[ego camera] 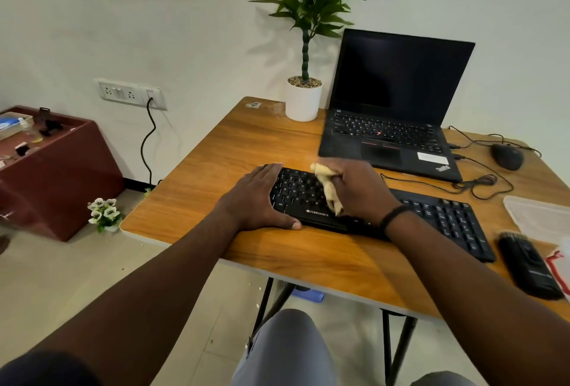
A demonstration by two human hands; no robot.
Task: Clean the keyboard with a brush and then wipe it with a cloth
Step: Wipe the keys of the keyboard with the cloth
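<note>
Right hand (354, 191) grip pinches the cloth (328, 188) on the keyboard (438, 216); left hand (259, 197) spread flat

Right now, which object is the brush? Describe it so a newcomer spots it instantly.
Start at the wooden table and follow the black keyboard to its right end. Just past that end, near the table's front edge, lies the brush: a black elongated block with bristles at its far end, unlike the rounded mouse farther back.
</note>
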